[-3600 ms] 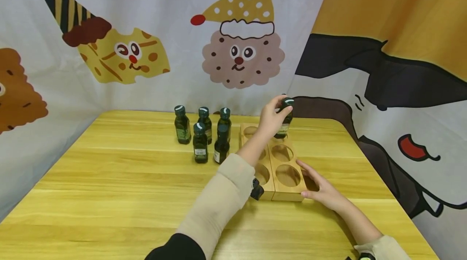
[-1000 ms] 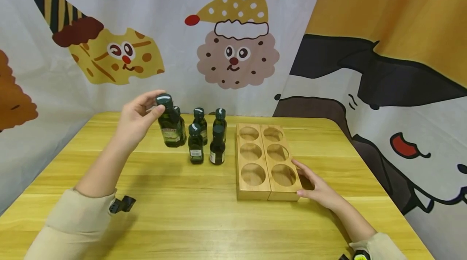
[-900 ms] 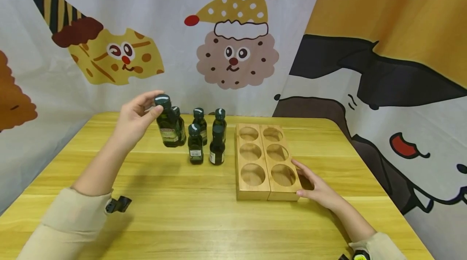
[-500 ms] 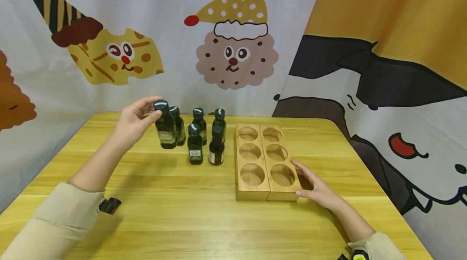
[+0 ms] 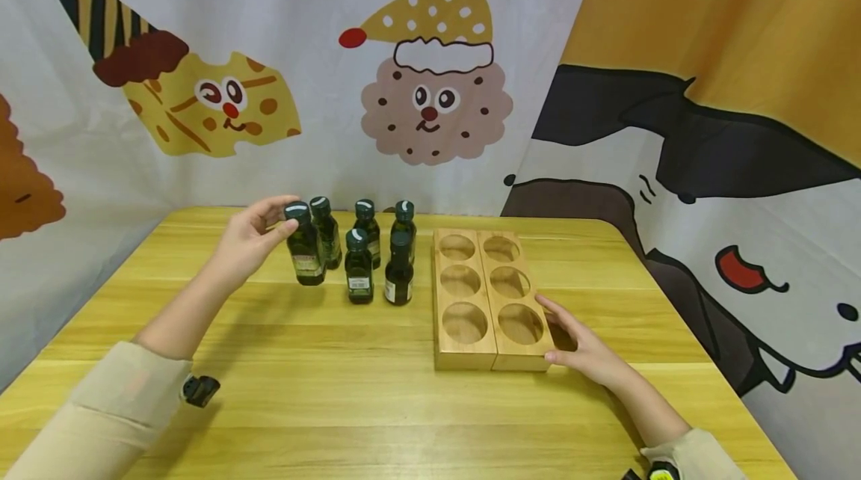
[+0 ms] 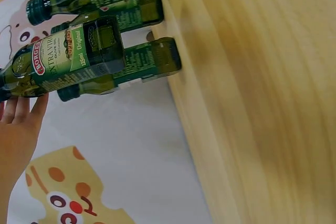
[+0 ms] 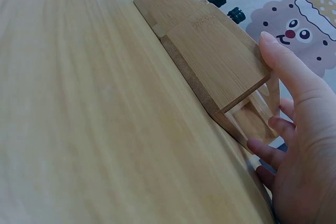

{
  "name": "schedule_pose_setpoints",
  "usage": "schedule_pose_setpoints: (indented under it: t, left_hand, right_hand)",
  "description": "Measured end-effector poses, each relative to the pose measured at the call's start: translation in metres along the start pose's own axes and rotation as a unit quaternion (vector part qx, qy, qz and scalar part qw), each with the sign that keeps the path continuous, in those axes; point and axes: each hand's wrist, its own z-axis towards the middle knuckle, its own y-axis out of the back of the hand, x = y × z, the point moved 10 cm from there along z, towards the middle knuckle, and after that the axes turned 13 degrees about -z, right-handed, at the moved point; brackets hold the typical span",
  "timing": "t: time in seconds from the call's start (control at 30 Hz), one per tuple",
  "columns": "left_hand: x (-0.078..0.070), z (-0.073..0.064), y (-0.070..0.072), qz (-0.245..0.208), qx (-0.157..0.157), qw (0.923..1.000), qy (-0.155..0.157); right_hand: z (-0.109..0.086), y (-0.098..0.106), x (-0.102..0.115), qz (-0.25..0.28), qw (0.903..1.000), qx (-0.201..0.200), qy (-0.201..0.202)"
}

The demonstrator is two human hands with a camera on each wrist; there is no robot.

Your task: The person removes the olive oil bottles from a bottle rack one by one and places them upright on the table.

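Observation:
My left hand (image 5: 250, 239) pinches a dark green olive oil bottle (image 5: 306, 254) by its cap, at the left of the bottle group. Its label faces the left wrist camera, where the bottle (image 6: 79, 51) has its base higher off the table than the standing ones. My right hand (image 5: 592, 345) holds the right side of a wooden rack (image 5: 489, 338), made of two blocks with round holes. In the right wrist view the thumb (image 7: 289, 64) touches the rack's upper corner, and the other fingers curl by its open side.
Several dark green bottles stand close together on the table; one bottle (image 5: 326, 233) is right behind the held one, and a slimmer bottle (image 5: 400, 271) stands nearest the rack. A printed cloth (image 5: 269, 173) hangs behind the wooden table (image 5: 323, 405).
My left hand has carried the bottle from above the rack's far right hole to the left of the group, then lowered it. My right hand has stayed at the rack.

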Motion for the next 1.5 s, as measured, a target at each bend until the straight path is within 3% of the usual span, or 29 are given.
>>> schedule_pose_setpoints:
  t: [0.73,1.17,1.5]
  left_hand:
    - [0.045,-0.012,-0.016,-0.02,0.04,0.9979,0.047]
    - [0.052,-0.016,-0.015,-0.025,0.031,0.9976,0.056]
    - [0.054,-0.016,-0.019,-0.044,0.062,0.9935,0.084]
  right_hand:
    - [0.001,-0.001,-0.001,-0.004,1.0,0.001,0.0]
    - [0.004,-0.001,-0.001,-0.004,1.0,0.006,0.004]
    - [0.001,0.005,0.004,-0.034,0.9987,0.036,-0.014]
